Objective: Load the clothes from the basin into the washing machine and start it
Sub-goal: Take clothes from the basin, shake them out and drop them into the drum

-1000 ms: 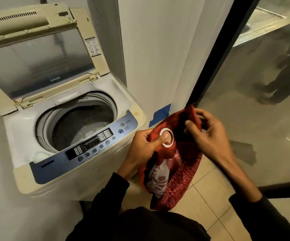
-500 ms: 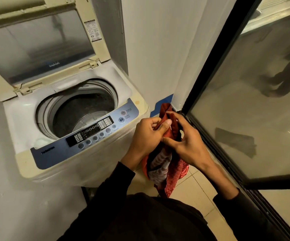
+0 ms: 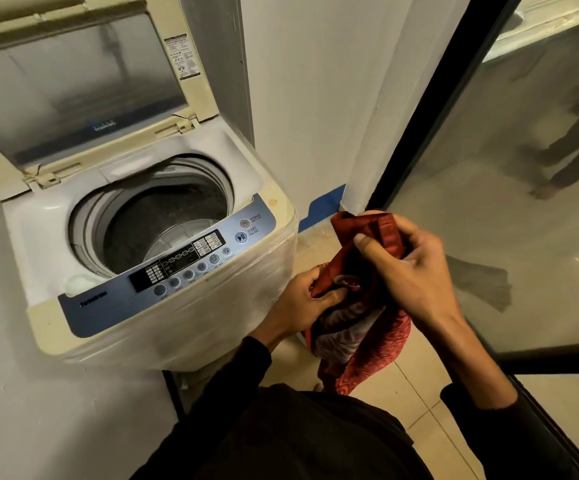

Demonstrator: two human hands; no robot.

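Note:
A white top-loading washing machine (image 3: pixel 191 327) stands at the left with its lid (image 3: pixel 73 84) raised. Its drum (image 3: pixel 163 220) looks dark and I see no clothes in it. A blue control panel (image 3: pixel 184 268) runs along its front edge. To the right of the machine, over the tiled floor, both hands hold a red patterned garment (image 3: pixel 374 344) with white print. My left hand (image 3: pixel 305 303) grips its lower part. My right hand (image 3: pixel 409 268) pinches its upper edge. No basin is in view.
A white wall and pillar (image 3: pixel 316 98) rise behind the machine, with a strip of blue tape (image 3: pixel 322 206) at the floor. A black-framed glass door (image 3: pixel 510 202) closes off the right side. Beige tiled floor (image 3: pixel 419 393) lies below my hands.
My hands have bunched the red garment together and shifted it: the right hand now holds higher, the left lower. The white ring print seen a second ago is folded out of sight.

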